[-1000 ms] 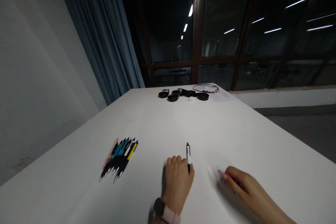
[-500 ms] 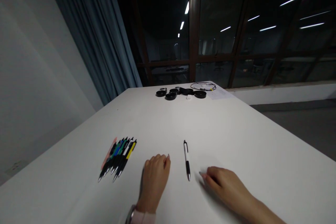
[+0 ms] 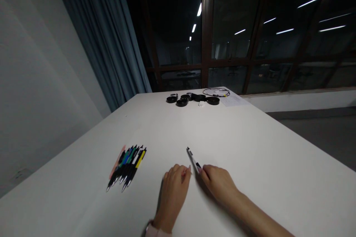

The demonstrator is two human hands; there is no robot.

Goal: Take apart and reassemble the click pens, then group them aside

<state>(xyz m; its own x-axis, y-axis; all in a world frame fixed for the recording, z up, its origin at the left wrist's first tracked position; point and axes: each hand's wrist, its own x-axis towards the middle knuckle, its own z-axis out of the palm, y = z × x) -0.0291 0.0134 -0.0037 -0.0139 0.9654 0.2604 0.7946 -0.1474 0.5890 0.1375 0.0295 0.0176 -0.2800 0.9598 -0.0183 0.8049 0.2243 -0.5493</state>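
A ballpoint pen point(image 3: 193, 158) with a white barrel and black grip lies slanted over the white table, its near end in the closed fingers of my right hand point(image 3: 218, 183). Just left of that pen, my left hand point(image 3: 175, 192) rests with curled fingers and the thumb near the index finger; no object shows in it. To its left lies a bundle of several pens point(image 3: 129, 166), side by side, in black, green, blue, white and yellow, with a pink one at the left edge.
At the far end of the white table point(image 3: 155, 126) sit several round black objects point(image 3: 182, 102), a small white piece point(image 3: 201, 104), a coiled black cable point(image 3: 215, 92) and a paper sheet point(image 3: 235, 100). A blue curtain point(image 3: 108, 44) and dark windows stand behind.
My right hand has moved left and taken hold of the white and black pen, which now tilts with its far end to the left. My left hand has shifted right, towards the pen.
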